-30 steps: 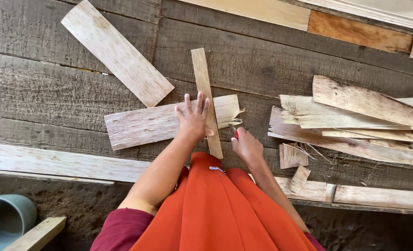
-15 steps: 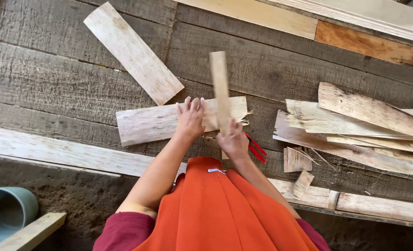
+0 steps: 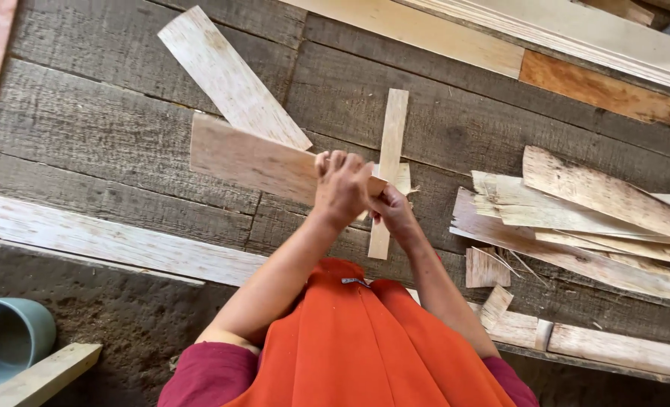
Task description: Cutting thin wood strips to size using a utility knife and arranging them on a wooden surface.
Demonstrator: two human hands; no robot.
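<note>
Wood slat [image 3: 256,158], the pale flat piece, is raised off the plank floor [image 3: 109,128] just left of the narrow upright strip [image 3: 387,158]. Your left hand [image 3: 342,188] wraps its right end, fingers curled tight over the top edge; your right hand [image 3: 393,215] clasps underneath beside it, apparently steadying the end. Right of the strip lies a heap of split offcuts [image 3: 576,218].

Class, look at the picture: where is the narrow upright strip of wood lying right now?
In the head view, the narrow strip lies on the plank floor just right of centre, running away from the person, behind the right hand, left of the pile of wood pieces.
</note>
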